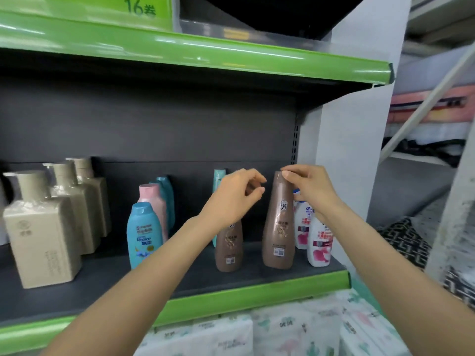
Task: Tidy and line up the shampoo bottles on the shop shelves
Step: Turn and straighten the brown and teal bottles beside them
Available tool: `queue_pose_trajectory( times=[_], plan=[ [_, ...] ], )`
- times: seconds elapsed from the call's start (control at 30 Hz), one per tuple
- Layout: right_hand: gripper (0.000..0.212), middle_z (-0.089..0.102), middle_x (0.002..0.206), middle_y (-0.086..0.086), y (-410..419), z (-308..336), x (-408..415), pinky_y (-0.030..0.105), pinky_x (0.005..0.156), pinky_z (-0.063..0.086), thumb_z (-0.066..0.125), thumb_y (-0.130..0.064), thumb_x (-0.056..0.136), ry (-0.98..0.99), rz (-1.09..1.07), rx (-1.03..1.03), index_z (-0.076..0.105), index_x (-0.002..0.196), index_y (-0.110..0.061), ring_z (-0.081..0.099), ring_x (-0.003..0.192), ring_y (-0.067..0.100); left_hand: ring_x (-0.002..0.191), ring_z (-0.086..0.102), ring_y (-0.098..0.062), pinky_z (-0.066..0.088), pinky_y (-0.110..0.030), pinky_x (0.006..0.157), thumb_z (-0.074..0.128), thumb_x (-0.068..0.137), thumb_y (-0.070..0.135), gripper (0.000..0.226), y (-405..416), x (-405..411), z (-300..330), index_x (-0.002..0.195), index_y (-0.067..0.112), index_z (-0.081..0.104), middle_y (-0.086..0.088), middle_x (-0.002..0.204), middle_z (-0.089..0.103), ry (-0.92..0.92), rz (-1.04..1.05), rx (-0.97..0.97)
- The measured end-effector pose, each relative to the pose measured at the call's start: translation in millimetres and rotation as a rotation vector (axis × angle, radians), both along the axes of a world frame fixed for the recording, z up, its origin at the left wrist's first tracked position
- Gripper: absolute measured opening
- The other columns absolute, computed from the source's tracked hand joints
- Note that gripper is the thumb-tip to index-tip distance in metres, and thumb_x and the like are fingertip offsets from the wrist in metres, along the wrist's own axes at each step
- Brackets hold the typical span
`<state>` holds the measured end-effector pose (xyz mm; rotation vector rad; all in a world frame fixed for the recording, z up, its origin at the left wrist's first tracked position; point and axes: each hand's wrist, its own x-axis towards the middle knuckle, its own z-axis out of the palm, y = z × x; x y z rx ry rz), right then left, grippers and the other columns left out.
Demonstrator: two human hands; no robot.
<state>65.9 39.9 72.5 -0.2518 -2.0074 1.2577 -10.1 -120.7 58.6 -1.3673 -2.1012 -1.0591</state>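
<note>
Low in the frame, printed tissue packs sit under the green shelf edge. Just right of centre, your right hand pinches the cap of the right brown bottle, standing near the front. Your left hand curls loosely at the top of the left brown bottle; whether it grips, I cannot tell. You seem to be aligning this pair; next, square them with the white bottles and the teal ones behind.

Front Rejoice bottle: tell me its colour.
Light blue, cap too, with a white and blue label; the Rejoice bottle shows clearly in the head view.
</note>
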Motion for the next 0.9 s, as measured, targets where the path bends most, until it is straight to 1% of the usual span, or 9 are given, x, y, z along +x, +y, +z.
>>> queue_pose_trajectory(
  times=[0.13,0.2,0.3,0.4,0.5,0.63,0.7,0.77,0.9],
  plan=[
    [0.013,0.068,0.105,0.008,-16.3,-4.2,20.6,0.039,0.077,0.057,0.058,-0.016,0.092,-0.023,0.032,-0.105,0.068,0.100,-0.016,0.064,0.098,0.025,0.097,0.060,-0.012,0.045,-0.023,0.089,0.059,0.090,0.022,0.028,-2.0,15.5,-10.9,0.118,0.018,0.060,-0.001,0.106,0.063,-0.051,-0.058,-0.072],
    [0.014,0.067,0.106,0.012,-23.7,-3.3,28.1,0.037,0.073,0.057,0.057,-0.015,0.092,0.000,0.046,-0.174,0.068,0.101,-0.013,0.065,0.097,0.027,0.096,0.061,-0.009,0.045,-0.019,0.087,0.059,0.090,0.022,0.027,-7.9,21.1,-13.6,0.116,0.019,0.061,0.000,0.104,0.066,-0.097,-0.112,-0.079],
    [0.015,0.066,0.108,0.011,-34.1,-1.5,37.0,0.033,0.072,0.058,0.056,-0.015,0.093,0.046,0.052,-0.268,0.065,0.105,-0.012,0.065,0.095,0.024,0.087,0.061,-0.004,0.042,-0.007,0.076,0.061,0.089,0.024,0.024,-25.5,27.8,-16.4,0.113,0.021,0.062,0.004,0.097,0.068,-0.195,-0.158,-0.084],
    [0.014,0.066,0.105,0.009,-41.4,-6.8,42.6,0.032,0.071,0.057,0.056,-0.015,0.094,0.120,0.063,-0.363,0.065,0.104,-0.012,0.065,0.092,0.021,0.091,0.062,-0.005,0.047,-0.017,0.083,0.064,0.087,0.031,0.029,-49.5,28.4,-26.8,0.114,0.023,0.061,0.006,0.101,0.068,-0.239,-0.134,-0.166],
    [0.013,0.065,0.102,0.011,-46.9,-18.3,46.5,0.037,0.079,0.057,0.054,-0.014,0.094,0.184,0.091,-0.497,0.064,0.102,-0.010,0.065,0.089,0.023,0.096,0.062,-0.008,0.048,-0.025,0.089,0.063,0.085,0.039,0.040,-71.8,26.4,-41.7,0.122,0.024,0.057,0.006,0.107,0.066,-0.257,-0.075,-0.271],
    [0.017,0.060,0.094,0.013,-56.3,-27.8,45.9,0.034,0.076,0.056,0.048,-0.010,0.097,0.279,0.175,-0.657,0.059,0.106,-0.001,0.061,0.082,0.024,0.078,0.062,-0.016,0.054,-0.037,0.083,0.064,0.079,0.052,0.025,-90.8,23.9,-51.0,0.096,0.034,0.061,0.006,0.083,0.066,-0.351,-0.131,-0.222],
    [0.022,0.060,0.094,0.011,-59.8,-30.7,43.8,0.033,0.075,0.057,0.047,-0.010,0.098,0.297,0.206,-0.701,0.056,0.115,0.001,0.062,0.085,0.023,0.079,0.064,-0.020,0.054,-0.043,0.081,0.062,0.073,0.058,0.032,-96.2,19.9,-52.4,0.095,0.035,0.062,0.003,0.085,0.068,-0.346,-0.121,-0.159],
    [0.027,0.062,0.095,0.009,-60.5,-33.4,42.8,0.030,0.076,0.057,0.047,-0.012,0.098,0.270,0.208,-0.703,0.056,0.120,-0.001,0.064,0.087,0.021,0.084,0.064,-0.016,0.052,-0.038,0.081,0.065,0.079,0.051,0.031,-99.1,18.3,-54.4,0.105,0.033,0.062,0.005,0.092,0.069,-0.261,-0.065,-0.139],
    [0.030,0.066,0.107,0.012,-59.6,-38.0,46.2,0.028,0.078,0.058,0.057,-0.026,0.093,0.139,0.175,-0.604,0.061,0.115,-0.007,0.068,0.095,0.025,0.088,0.058,-0.010,0.041,-0.014,0.074,0.067,0.082,0.037,0.040,-103.4,15.7,-59.1,0.120,0.028,0.058,0.005,0.098,0.064,-0.096,0.061,-0.069]
  ],
)
